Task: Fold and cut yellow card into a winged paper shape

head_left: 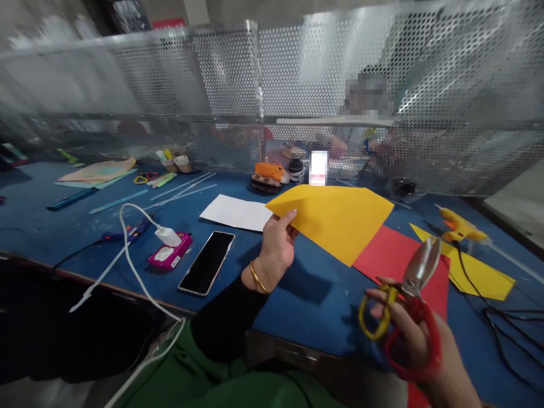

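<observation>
My left hand [279,242] pinches the left part of a yellow paper sheet [340,218], thumb on top, and holds it raised above the blue table. In my right hand [410,334] are scissors [420,266] with one red and one yellow handle; their blades point up and away, apart from the yellow sheet. A red paper [393,255] lies on the table behind the scissors and partly beneath the yellow sheet. To the left, a white paper [238,212] lies flat beyond my left wrist.
A phone [207,263] and a pink power adapter [170,252] with a white cable lie left. At the right are a yellow glue gun [463,225], yellow paper [482,275] and black cable. A perforated metal screen [229,73] stands behind the blue table [272,309].
</observation>
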Motion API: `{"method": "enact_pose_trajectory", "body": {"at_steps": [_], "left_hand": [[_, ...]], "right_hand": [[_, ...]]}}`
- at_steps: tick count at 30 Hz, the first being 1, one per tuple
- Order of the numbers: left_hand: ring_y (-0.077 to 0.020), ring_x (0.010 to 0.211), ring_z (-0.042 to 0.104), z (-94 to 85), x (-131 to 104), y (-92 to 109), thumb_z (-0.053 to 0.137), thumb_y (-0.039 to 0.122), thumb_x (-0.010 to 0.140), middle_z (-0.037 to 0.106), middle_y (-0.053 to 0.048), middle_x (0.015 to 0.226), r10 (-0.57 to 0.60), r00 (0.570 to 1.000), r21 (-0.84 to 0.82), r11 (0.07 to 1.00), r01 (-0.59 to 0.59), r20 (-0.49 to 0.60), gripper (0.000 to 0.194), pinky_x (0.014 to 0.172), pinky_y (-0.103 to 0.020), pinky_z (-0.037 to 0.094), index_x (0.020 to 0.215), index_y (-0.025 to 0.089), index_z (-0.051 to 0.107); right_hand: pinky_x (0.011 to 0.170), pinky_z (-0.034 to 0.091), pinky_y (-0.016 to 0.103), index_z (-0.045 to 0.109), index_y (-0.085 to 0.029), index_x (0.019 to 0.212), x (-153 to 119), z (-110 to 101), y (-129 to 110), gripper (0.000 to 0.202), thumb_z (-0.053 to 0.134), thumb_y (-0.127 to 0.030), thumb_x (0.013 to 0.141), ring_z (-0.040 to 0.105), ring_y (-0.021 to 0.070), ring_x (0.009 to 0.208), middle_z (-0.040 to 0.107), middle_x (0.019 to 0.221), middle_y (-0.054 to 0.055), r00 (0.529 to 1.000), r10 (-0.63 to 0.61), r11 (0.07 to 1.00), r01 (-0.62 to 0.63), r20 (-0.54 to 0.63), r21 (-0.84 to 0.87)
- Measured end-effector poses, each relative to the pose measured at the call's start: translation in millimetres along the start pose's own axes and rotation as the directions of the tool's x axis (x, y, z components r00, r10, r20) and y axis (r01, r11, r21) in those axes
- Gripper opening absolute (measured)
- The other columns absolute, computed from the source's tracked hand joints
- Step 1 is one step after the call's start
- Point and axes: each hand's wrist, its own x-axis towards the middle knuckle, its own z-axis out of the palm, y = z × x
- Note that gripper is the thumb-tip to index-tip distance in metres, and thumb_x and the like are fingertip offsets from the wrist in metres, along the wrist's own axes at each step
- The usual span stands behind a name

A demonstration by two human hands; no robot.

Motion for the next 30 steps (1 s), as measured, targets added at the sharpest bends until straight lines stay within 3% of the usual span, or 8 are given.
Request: {"method": "enact_pose_trajectory", "body": {"at_steps": [3,6,9,12,17,20,24,30], "left_hand": [[-0.0204,0.098,0.074,3.7,-11.1,-7.1,0.074,0.007,0.073,0.077,-0.006,0.101,-0.043,0.999,-0.074,0.996,0.043,0.001,0.032,0.091,-0.032,0.058,0.104,0.017,0.067],[-0.0190,0.092,0.075,4.3,-17.1,-11.4,0.071,0.003,0.075,0.077,-0.006,0.099,-0.063,0.998,-0.144,0.988,0.062,0.002,0.033,0.089,-0.031,0.059,0.105,0.017,0.067],[-0.0181,0.089,0.075,3.0,-17.1,-12.8,0.070,0.002,0.077,0.077,-0.007,0.097,-0.056,0.998,-0.176,0.983,0.055,0.000,0.031,0.088,-0.031,0.059,0.105,0.017,0.067],[-0.0173,0.089,0.075,1.8,-14.5,-10.9,0.067,0.002,0.081,0.077,-0.007,0.097,-0.041,0.999,-0.205,0.978,0.039,-0.006,0.028,0.088,-0.030,0.058,0.106,0.017,0.067],[-0.0176,0.091,0.075,2.6,-13.3,-5.2,0.063,0.004,0.086,0.077,-0.009,0.101,-0.027,1.000,-0.246,0.969,0.025,-0.006,0.025,0.087,-0.030,0.058,0.106,0.016,0.066],[-0.0192,0.096,0.074,4.2,-15.5,-5.7,0.066,0.007,0.084,0.076,-0.010,0.104,-0.042,0.998,-0.235,0.971,0.050,0.037,0.022,0.090,-0.031,0.058,0.103,0.016,0.067],[-0.0203,0.101,0.072,6.2,-21.0,-11.6,0.071,0.011,0.079,0.076,-0.007,0.104,-0.066,0.991,-0.188,0.978,0.087,0.115,0.022,0.093,-0.032,0.055,0.100,0.018,0.069],[-0.0242,0.113,0.068,4.6,-33.7,-14.5,0.082,0.010,0.064,0.076,-0.007,0.107,-0.113,0.935,-0.069,0.987,0.144,0.336,0.043,0.102,-0.036,0.049,0.104,0.020,0.072]], "right_hand": [[0.070,0.061,0.033,0.070,-0.020,0.104,17.2,37.5,-8.1,0.046,0.082,-0.048,0.069,0.073,0.0234,0.079,0.076,0.091,0.006,0.995,0.085,0.965,-0.067,-0.061,0.253],[0.064,0.060,0.031,0.071,-0.022,0.095,30.1,70.4,-17.1,0.040,0.086,-0.041,0.063,0.071,0.0203,0.069,0.076,0.081,0.002,0.996,0.064,0.858,-0.025,-0.059,0.513],[0.062,0.059,0.032,0.072,-0.027,0.089,34.8,90.6,-19.4,0.035,0.083,-0.047,0.063,0.070,0.0200,0.067,0.075,0.075,-0.001,0.997,0.012,0.816,0.035,-0.079,0.576],[0.073,0.059,0.034,0.072,-0.030,0.095,32.3,103.3,-18.1,0.033,0.076,-0.052,0.071,0.072,0.0190,0.075,0.078,0.087,-0.001,0.995,-0.007,0.792,0.066,-0.099,0.607],[0.087,0.056,0.041,0.074,-0.021,0.089,21.4,123.4,-22.1,0.041,0.081,-0.054,0.065,0.073,0.0256,0.092,0.078,0.098,0.009,0.997,-0.044,0.789,0.070,-0.057,0.611],[0.088,0.056,0.043,0.073,-0.019,0.088,20.8,132.8,-31.6,0.046,0.084,-0.053,0.059,0.072,0.0279,0.095,0.077,0.097,0.011,0.995,-0.075,0.786,0.102,-0.070,0.610],[0.076,0.057,0.034,0.070,-0.021,0.092,31.8,136.4,-50.8,0.035,0.084,-0.037,0.065,0.069,0.0174,0.075,0.073,0.088,0.001,0.980,-0.086,0.771,0.181,-0.182,0.610],[0.056,0.051,0.023,0.067,-0.021,0.085,52.6,109.5,-76.5,0.032,0.085,-0.021,0.058,0.062,0.0098,0.058,0.067,0.078,-0.006,0.959,-0.121,0.782,0.251,-0.256,0.571]]}}
